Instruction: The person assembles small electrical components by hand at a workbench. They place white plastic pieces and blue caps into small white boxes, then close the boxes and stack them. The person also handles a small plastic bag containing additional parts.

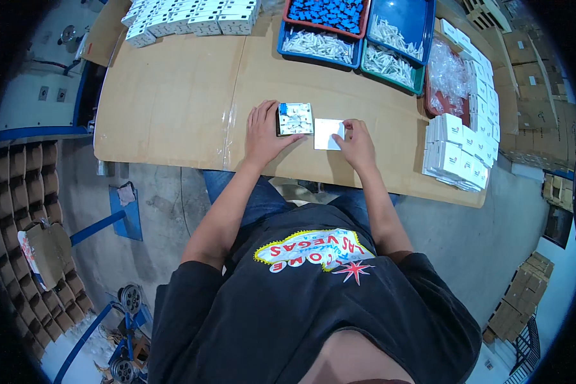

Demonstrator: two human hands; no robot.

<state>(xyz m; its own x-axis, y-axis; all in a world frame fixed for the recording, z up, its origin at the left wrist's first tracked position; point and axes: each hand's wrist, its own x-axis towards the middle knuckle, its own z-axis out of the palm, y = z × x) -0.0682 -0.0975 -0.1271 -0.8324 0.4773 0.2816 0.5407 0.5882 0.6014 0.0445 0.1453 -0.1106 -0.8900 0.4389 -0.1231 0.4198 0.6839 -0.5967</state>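
Note:
On the cardboard-covered table, my left hand (264, 133) grips a small square box (295, 120) by its left side, thumb along the near edge. The box's top is open, and small white pieces and a bit of blue show in it. Just to its right, my right hand (357, 144) pinches the right edge of a flat white square piece (326, 134) between thumb and fingers. Whether this piece is a lid or a card, I cannot tell. It lies at or just above the table, close beside the box.
Rows of white boxes (189, 18) stand at the far left. At the back are a red tray of blue parts (326, 14), and blue and green trays (390, 67) of white parts. Clear plastic bags (447, 73) and stacked white boxes (461, 150) occupy the right side.

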